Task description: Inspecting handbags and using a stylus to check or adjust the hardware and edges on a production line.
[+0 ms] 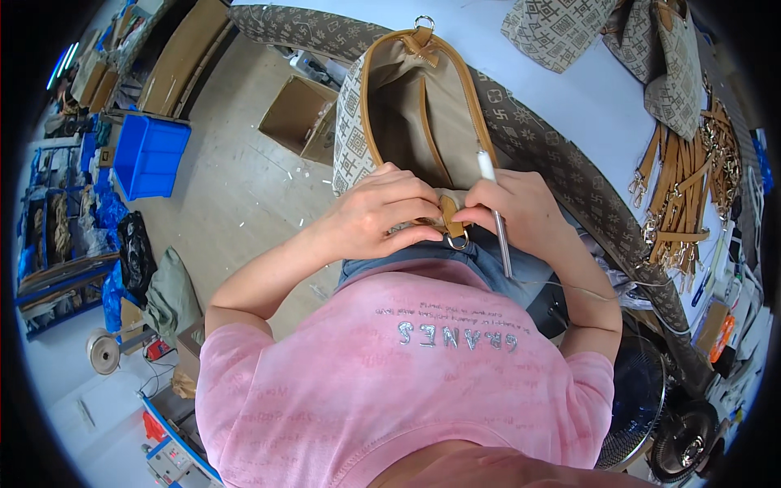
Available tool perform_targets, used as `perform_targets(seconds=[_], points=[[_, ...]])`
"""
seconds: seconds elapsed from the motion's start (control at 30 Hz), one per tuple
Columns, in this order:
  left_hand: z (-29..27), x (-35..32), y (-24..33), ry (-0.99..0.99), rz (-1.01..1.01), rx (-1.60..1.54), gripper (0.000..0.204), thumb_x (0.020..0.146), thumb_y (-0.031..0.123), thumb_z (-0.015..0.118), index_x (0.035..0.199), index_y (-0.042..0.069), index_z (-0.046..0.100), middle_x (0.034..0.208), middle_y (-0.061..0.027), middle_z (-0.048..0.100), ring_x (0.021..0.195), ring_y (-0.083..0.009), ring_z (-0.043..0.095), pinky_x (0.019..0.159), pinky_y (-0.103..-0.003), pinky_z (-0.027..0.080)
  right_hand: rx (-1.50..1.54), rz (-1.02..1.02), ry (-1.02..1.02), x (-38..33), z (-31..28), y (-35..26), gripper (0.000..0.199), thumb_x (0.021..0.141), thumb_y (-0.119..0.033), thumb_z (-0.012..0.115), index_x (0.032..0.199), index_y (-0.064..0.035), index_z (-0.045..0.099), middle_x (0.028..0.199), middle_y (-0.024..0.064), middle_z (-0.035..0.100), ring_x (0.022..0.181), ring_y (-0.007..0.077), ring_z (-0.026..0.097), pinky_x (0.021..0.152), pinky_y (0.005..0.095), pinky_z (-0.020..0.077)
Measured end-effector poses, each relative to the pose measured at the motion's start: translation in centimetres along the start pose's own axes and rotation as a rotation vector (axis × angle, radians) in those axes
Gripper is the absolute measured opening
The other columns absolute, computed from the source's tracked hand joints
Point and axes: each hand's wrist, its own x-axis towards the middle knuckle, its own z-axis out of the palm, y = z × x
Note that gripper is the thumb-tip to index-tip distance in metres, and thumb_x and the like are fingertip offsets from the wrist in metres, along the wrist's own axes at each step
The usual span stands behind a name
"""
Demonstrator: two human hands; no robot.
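A patterned beige handbag (352, 150) with tan trim stands open at my lap, its lined inside facing up. My left hand (389, 210) is closed on the bag's near edge, thumb and fingers beside a tan tab (450, 213) that carries a metal ring. From the other side my right hand (521, 207) pinches near the same tab. A slim pen-like tool (486, 166), white at its upper end and silver below, is tucked in my right hand and slants down past the fingers. The fingers partly hide the tab's edges.
At right, a white-topped table (598, 110) bears a pile of tan straps (679, 195) with metal clasps and patterned bag pieces (561, 28). A dark patterned fabric roll (537, 138) lines its edge. Left stand a cardboard box (297, 114) and blue bin (150, 154); fans (687, 439) stand lower right.
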Motion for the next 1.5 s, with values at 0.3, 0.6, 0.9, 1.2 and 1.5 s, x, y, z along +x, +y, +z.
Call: perform_targets(seconds=[0.3, 0.6, 0.9, 1.2, 1.5], points=[[0.1, 0.1, 0.2, -0.028, -0.005, 0.014, 0.022, 0.073, 0.020, 0.079, 0.086, 0.006, 0.069, 0.091, -0.0039, 0.065, 0.079, -0.0195, 0.061, 0.067, -0.032, 0.041, 0.043, 0.043, -0.020, 0.3, 0.1, 0.0, 0.027, 0.074, -0.028, 0.076, 0.075, -0.0095, 0.057, 0.063, 0.0045, 0.056, 0.056, 0.0249, 0.057, 0.051, 0.0344, 0.0427], [-1.0, 1.9, 1.4, -0.186, -0.442, -0.247, 0.020, 0.075, 0.017, 0.078, 0.082, 0.003, 0.066, 0.082, -0.0059, 0.059, 0.074, -0.0196, 0.058, 0.064, -0.031, 0.043, 0.273, 0.118, 0.132, -0.2, 0.0, -0.8, 0.031, 0.085, -0.038, 0.067, 0.084, -0.0070, 0.064, 0.069, 0.0074, 0.062, 0.058, 0.0208, 0.061, 0.054, 0.0294, 0.0470], [-0.8, 3.4, 1.6, -0.389, -0.612, -0.320, 0.013, 0.075, 0.006, 0.072, 0.077, 0.002, 0.060, 0.078, -0.0049, 0.055, 0.071, -0.0193, 0.057, 0.065, -0.032, 0.043, 1.293, 0.288, 0.421, -2.3, -1.2, -1.0, 0.073, 0.092, -0.064, 0.039, 0.090, 0.0048, 0.063, 0.089, 0.0119, 0.054, 0.070, 0.0176, 0.059, 0.068, 0.0331, 0.0574], [0.0, 2.3, 1.4, -0.200, -0.363, -0.173, 0.014, 0.072, 0.005, 0.070, 0.072, 0.006, 0.056, 0.072, -0.0032, 0.057, 0.065, -0.0199, 0.055, 0.070, -0.032, 0.040, 1.168, 0.416, 0.158, -2.6, 0.9, -1.5, 0.004, 0.084, 0.002, 0.062, 0.085, 0.0027, 0.059, 0.089, 0.0091, 0.051, 0.073, 0.0119, 0.057, 0.088, 0.0384, 0.0562], [-0.9, 2.5, 1.8, -0.190, -0.604, -0.389, 0.019, 0.078, 0.000, 0.069, 0.079, 0.004, 0.051, 0.077, -0.0032, 0.064, 0.074, -0.0156, 0.062, 0.068, -0.029, 0.049, 0.906, 0.391, 0.107, -2.6, 1.5, -2.0, 0.009, 0.084, 0.005, 0.062, 0.083, -0.0001, 0.056, 0.088, 0.0078, 0.055, 0.076, 0.0118, 0.060, 0.082, 0.0288, 0.0546]])
